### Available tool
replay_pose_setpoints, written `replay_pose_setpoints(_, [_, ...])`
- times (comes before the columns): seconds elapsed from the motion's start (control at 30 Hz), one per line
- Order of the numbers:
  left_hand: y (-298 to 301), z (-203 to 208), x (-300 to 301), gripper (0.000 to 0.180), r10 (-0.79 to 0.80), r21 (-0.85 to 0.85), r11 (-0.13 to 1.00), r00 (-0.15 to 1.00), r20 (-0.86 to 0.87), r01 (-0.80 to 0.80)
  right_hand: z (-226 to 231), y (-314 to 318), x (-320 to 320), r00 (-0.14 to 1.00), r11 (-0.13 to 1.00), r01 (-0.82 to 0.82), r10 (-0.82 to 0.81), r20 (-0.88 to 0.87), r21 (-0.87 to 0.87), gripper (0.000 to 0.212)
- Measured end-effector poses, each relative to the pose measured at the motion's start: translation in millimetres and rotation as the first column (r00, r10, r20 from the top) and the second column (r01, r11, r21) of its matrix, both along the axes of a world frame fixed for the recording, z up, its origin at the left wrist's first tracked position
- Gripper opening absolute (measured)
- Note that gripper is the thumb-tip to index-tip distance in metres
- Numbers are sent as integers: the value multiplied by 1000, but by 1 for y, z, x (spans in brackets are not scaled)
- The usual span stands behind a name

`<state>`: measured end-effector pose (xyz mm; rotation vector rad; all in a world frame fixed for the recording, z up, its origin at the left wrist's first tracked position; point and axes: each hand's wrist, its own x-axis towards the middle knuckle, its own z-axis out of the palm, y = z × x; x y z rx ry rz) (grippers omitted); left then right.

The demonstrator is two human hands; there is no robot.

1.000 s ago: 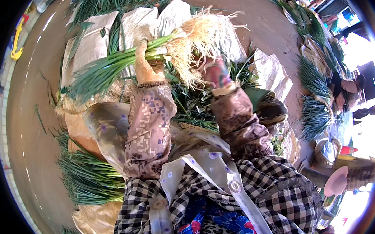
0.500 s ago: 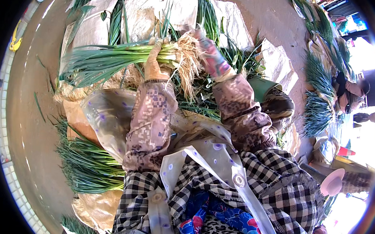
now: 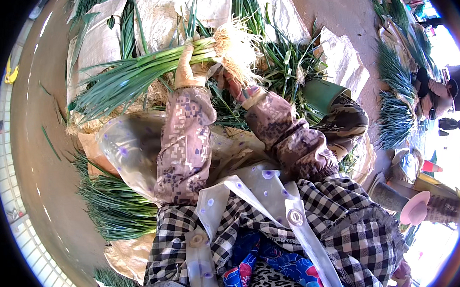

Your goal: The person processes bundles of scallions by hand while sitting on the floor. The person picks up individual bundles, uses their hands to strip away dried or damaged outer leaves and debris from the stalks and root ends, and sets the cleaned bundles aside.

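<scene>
My left hand (image 3: 187,64), in a tan glove, is wrapped round a bunch of green onions (image 3: 140,77) near its white stems. The long green leaves hang off to the left and the pale, stringy roots (image 3: 239,49) point right. Just below those roots is my right hand (image 3: 233,86), in a darker patterned glove. Roots and stems partly cover its fingers, so their grip does not show. Beneath both hands lie loose green leaves (image 3: 226,110).
Pale sacking sheets (image 3: 153,22) with more onions lie beyond my hands. A bundle of green onions (image 3: 117,205) rests at lower left. Clear spotted plastic (image 3: 132,144) covers my lap. A green boot (image 3: 322,99) stands at right; other people (image 3: 435,96) are farther right.
My right hand has come down and left, from beside the roots to beneath them. The bunch in my left hand has tilted, its root end higher and its leaves lower.
</scene>
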<state>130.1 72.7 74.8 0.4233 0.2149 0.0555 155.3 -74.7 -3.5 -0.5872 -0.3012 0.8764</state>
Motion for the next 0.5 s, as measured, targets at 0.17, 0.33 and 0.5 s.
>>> replay_pose_setpoints(0.17, [40, -41, 20, 22, 142, 53, 989, 983, -118, -136, 120, -28, -68, 989, 926, -125, 145, 30, -357, 15])
replay_pose_setpoints(0.33, [38, -41, 12, 31, 70, 60, 996, 987, -143, -62, 159, -107, -76, 927, 826, -92, 275, 255, -556, 15])
replay_pose_setpoints(0.5, [41, -51, -7, 40, 66, -35, 997, 995, -77, -69, 103, -99, -62, 209, -22, 777, 952, 225, -629, 48])
